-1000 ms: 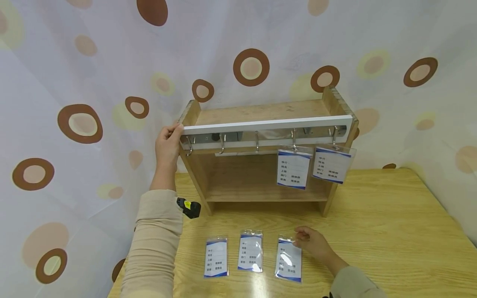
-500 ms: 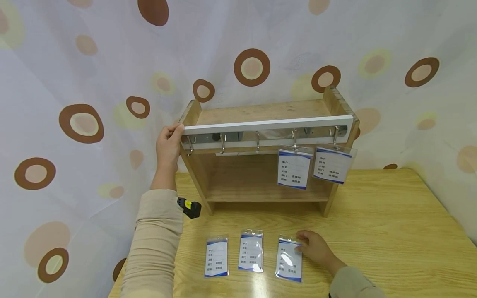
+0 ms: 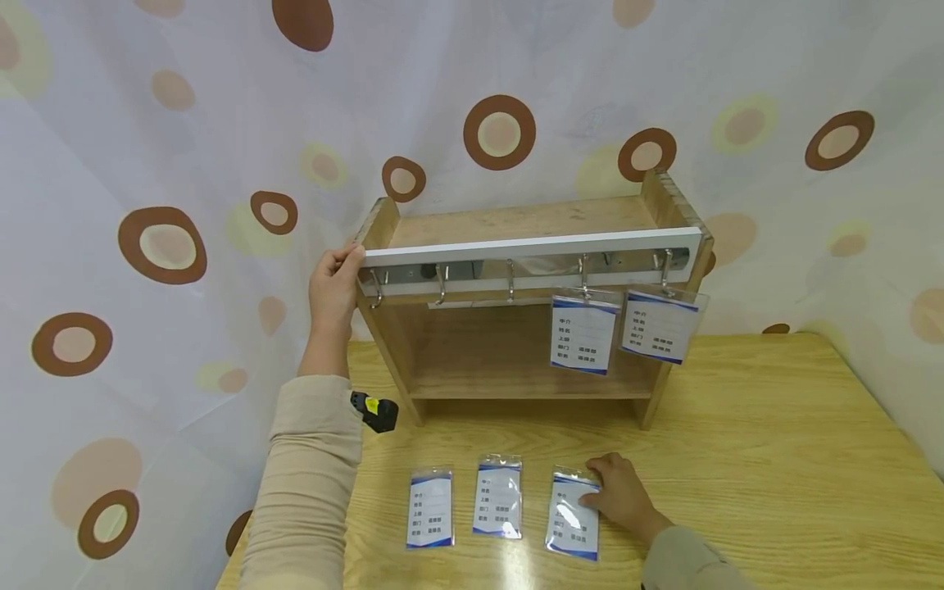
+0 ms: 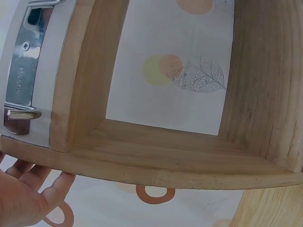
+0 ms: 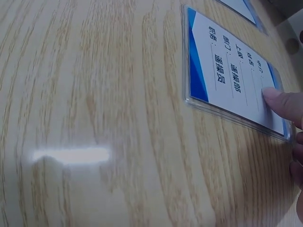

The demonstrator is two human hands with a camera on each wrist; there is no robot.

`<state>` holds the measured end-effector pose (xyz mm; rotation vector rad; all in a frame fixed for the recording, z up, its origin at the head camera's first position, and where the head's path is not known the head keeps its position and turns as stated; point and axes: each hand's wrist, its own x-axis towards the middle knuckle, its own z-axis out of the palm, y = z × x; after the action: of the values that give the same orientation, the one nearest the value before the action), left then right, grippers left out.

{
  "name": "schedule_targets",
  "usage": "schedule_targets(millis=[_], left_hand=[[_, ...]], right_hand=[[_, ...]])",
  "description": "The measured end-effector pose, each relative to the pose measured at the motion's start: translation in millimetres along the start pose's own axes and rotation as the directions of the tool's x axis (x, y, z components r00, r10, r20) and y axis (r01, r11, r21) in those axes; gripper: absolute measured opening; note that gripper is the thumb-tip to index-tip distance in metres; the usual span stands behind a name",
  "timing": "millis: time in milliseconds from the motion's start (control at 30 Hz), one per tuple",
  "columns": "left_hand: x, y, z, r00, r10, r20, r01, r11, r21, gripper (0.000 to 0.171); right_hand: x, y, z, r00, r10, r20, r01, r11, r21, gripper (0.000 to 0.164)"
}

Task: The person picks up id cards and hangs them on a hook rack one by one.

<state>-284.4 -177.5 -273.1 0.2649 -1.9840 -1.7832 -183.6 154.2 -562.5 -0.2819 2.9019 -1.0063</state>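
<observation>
My left hand (image 3: 335, 283) grips the upper left corner of a small wooden shelf (image 3: 527, 385), by the end of its white hook rail (image 3: 472, 251). In the left wrist view its fingers (image 4: 59, 189) touch the shelf's side board. Two clear-sleeved ID badges (image 3: 583, 336) hang from the two right hooks. Three more lie in a row on the table. At the rightmost lying badge (image 3: 571, 524), my right hand (image 3: 623, 496) pinches the upper right corner. The right wrist view shows the thumb (image 5: 284, 101) on the badge's face, with the other fingers beside its edge, partly out of frame.
The middle badge (image 3: 497, 497) and left badge (image 3: 430, 510) lie flat in front of the shelf. Three left hooks (image 3: 441, 284) carry nothing. A black device (image 3: 376, 412) sits at the left cuff. A patterned cloth (image 3: 472, 74) hangs behind the wooden table (image 3: 774, 459).
The right hand has shifted slightly at the rightmost lying badge, and its thumb now lies on the badge's face. The left hand stays at the shelf's corner.
</observation>
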Motion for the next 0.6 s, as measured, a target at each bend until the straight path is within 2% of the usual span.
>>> schedule_targets(millis=[233,433,600], left_hand=[[-0.3,0.7,-0.1,1.0,-0.008,-0.005,0.008,1.0,0.004,0.022],[-1.3,1.0,-1.2,1.0,-0.011,0.003,0.011,1.0,0.014,0.026],[-2.0,0.6,-1.0,1.0,-0.003,0.019,0.003,1.0,0.0,0.026]], right_hand=[[-0.3,-3.1,2.0,1.0,0.003,-0.031,-0.004,1.0,-0.01,0.04],[2.9,1.1,7.3,0.998,-0.002,-0.066,-0.001,0.999,-0.042,0.042],[3.2,1.2,7.9,0.998,0.018,-0.058,-0.019,1.0,-0.012,0.045]])
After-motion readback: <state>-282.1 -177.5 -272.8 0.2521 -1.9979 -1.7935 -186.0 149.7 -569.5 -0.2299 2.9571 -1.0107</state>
